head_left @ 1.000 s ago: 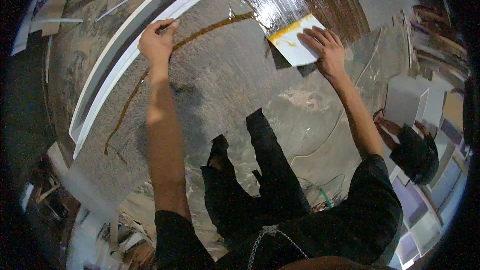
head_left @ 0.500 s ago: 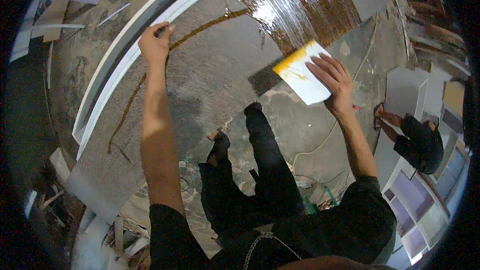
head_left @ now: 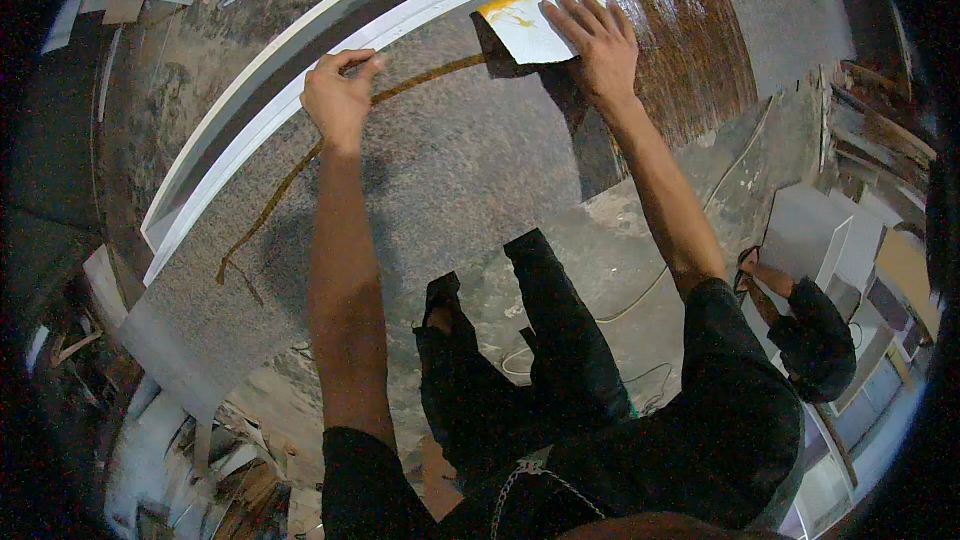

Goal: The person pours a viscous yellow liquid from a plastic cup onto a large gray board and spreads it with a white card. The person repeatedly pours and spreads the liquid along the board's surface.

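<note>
My right hand [head_left: 604, 44] grips a white flat spreader [head_left: 535, 28], its far edge smeared with yellow glue. The spreader rests on a large grey-brown speckled sheet [head_left: 470, 145], near its far edge. To its right, a wide band of wet brown glue [head_left: 690, 35] shines with streaks. My left hand [head_left: 341, 95] hovers by the sheet's far edge, thumb and fingers pinched together; whatever they hold, if anything, is hidden. A thin line of brown glue [head_left: 430, 75] runs from the spreader past my left hand and curves down the sheet's left part.
Along the sheet's far side runs a long white frame [head_left: 235, 155]. A cable [head_left: 735, 165] lies across the concrete floor. On the right another person [head_left: 810, 340] in dark clothes is beside white panels [head_left: 810, 225]. Scraps [head_left: 245, 470] are piled at lower left.
My right hand has carried the spreader left and away from me, from the sheet's near edge to near its far edge. My left hand stays pinched and sits slightly farther right in view.
</note>
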{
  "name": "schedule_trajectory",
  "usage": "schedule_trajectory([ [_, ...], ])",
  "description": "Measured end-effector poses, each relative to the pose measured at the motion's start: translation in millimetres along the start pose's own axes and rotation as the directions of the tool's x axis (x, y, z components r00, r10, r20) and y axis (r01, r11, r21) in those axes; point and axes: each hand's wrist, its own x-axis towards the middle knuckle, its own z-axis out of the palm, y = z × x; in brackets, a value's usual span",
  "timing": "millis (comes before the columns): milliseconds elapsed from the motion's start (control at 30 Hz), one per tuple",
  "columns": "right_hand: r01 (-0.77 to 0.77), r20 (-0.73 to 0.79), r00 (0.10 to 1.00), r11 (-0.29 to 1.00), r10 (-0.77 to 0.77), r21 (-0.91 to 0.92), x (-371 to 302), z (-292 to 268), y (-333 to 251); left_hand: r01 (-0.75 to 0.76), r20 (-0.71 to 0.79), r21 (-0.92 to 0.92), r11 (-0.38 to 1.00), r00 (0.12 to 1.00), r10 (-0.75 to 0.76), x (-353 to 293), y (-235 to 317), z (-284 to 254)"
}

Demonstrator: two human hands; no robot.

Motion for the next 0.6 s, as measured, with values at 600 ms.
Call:
schedule_trajectory([
  [600, 0.079, 0.093, 0.992, 0.996, -0.081, 0.029, -35, -10, -8, 0.024, 0.046, -0.042, 0.999, 0.999, -0.022, 3, -4, 0],
])
